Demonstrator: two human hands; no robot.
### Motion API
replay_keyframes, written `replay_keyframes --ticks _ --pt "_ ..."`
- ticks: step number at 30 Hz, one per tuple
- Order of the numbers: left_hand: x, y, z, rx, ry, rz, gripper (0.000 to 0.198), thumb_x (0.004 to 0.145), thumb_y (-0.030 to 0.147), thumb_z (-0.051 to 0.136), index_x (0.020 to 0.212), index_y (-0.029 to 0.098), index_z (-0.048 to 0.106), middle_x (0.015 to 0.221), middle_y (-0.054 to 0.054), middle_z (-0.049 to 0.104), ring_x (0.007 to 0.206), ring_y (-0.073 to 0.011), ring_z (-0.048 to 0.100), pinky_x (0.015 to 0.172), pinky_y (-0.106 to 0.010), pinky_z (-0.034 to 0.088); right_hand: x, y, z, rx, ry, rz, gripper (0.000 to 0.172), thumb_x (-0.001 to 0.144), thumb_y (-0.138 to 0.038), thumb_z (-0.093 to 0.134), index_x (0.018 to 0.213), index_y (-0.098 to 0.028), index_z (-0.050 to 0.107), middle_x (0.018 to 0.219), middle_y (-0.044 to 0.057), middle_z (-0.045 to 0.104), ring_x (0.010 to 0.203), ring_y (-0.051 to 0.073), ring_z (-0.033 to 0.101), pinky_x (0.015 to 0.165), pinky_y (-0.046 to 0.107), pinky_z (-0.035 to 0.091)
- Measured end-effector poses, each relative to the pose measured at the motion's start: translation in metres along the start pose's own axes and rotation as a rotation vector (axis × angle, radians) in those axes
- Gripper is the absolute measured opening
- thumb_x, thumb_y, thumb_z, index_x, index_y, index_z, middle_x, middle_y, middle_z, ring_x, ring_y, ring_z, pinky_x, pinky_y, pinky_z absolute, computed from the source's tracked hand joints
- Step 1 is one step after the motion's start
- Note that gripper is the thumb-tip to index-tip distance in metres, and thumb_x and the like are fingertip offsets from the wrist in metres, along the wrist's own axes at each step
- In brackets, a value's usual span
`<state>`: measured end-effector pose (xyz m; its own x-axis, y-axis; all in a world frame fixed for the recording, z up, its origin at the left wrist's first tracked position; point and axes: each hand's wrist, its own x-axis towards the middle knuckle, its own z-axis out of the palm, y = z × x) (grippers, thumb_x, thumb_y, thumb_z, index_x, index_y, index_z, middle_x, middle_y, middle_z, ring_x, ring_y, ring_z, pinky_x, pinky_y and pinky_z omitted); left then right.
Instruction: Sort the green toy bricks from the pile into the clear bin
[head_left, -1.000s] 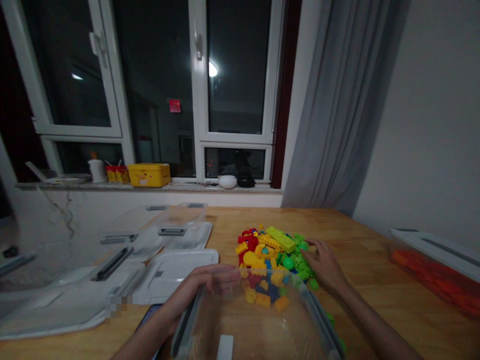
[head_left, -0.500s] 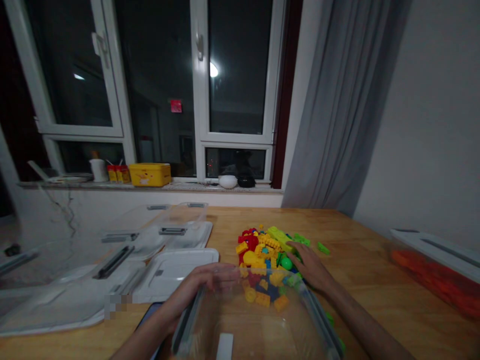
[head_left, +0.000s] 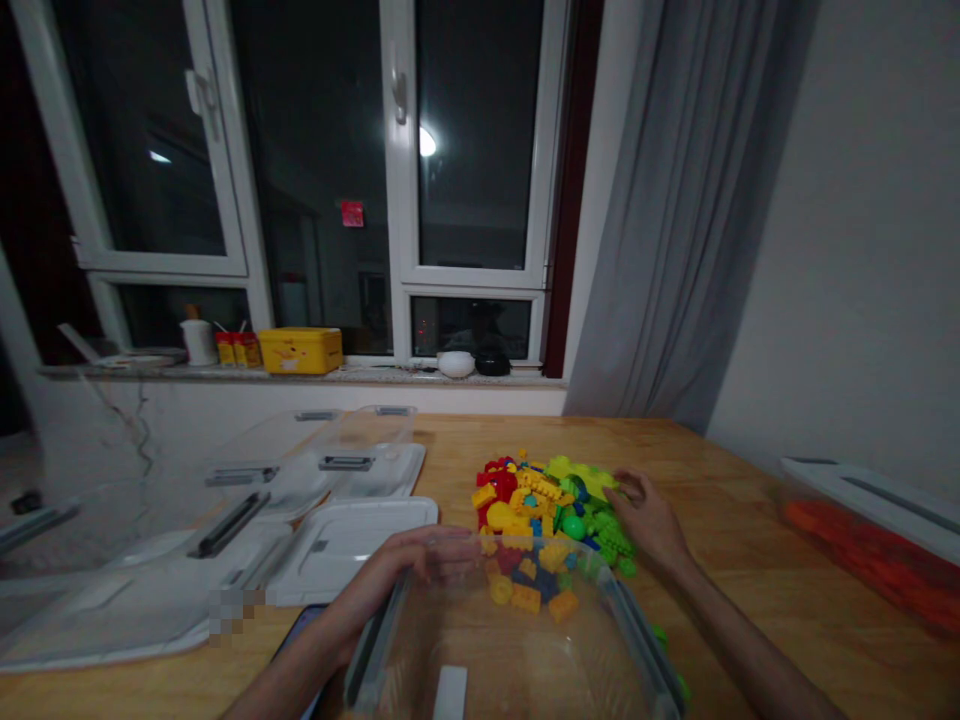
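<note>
**Brick pile** (head_left: 536, 505): loose plastic bricks in red, yellow, green and some blue. They are heaped on the wooden surface (head_left: 735, 570), between the two hands and just beyond the left one.

**Left hand** (head_left: 420, 560): fingers are folded over the far rim of the clear bin (head_left: 373, 640), gripping it. The bin sits nearer the person than either hand. Bricks show through its wall, but in this dim light it is hard to say whether any lie inside.

**Right hand** (head_left: 649, 518): set against the green edge of the pile, with fingers curled onto the bricks. Whether a piece is pinched cannot be told.

**Step in hand (judged):** the bin is steadied while the pile's edge is worked.

**Next move calls for:** a firm close on small, loose pieces without scattering their neighbours, and clearance over the bin rim.

**Also present:** white lids (head_left: 352, 535) to the left of the left hand, and a lidded box of orange pieces (head_left: 877, 560) well to the right of the right hand.
</note>
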<state>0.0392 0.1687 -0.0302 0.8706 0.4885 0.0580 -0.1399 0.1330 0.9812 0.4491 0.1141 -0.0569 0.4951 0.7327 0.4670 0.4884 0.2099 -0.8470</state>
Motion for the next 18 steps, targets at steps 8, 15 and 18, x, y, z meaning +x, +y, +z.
replay_keyframes --ticks 8,15,18 --pt "-0.006 0.004 0.016 -0.136 0.139 -0.022 0.064 0.052 0.008 0.05 0.11 0.021 0.073 0.116 -0.005 0.074 0.122 -0.0342 0.058 0.114 -0.054 0.027 -0.008 -0.039 -0.023 0.398 0.056 0.248 0.047 0.069 -0.043 0.079 0.108 -0.02 0.071 0.12 0.009 0.071 0.118 0.028 0.061 0.102 0.04 0.052" --pt "-0.016 0.008 0.036 -0.119 0.198 0.054 0.06 0.058 0.008 0.048 0.113 0.019 0.071 0.118 -0.008 0.073 0.117 -0.0322 0.062 0.112 -0.053 0.031 -0.027 -0.083 -0.015 0.84 -0.19 0.281 0.031 0.067 -0.036 0.083 0.094 -0.022 0.076 0.109 0.003 0.075 0.106 0.02 0.067 0.085 0.024 0.058" --pt "-0.016 0.009 0.039 -0.072 0.185 0.068 0.061 0.059 0.01 0.049 0.116 0.02 0.069 0.12 -0.007 0.072 0.119 -0.0322 0.061 0.111 -0.053 0.032 -0.043 -0.099 -0.009 0.837 -0.315 0.283 0.034 0.066 -0.034 0.084 0.096 -0.021 0.075 0.102 0.004 0.077 0.092 0.019 0.07 0.08 0.026 0.058"
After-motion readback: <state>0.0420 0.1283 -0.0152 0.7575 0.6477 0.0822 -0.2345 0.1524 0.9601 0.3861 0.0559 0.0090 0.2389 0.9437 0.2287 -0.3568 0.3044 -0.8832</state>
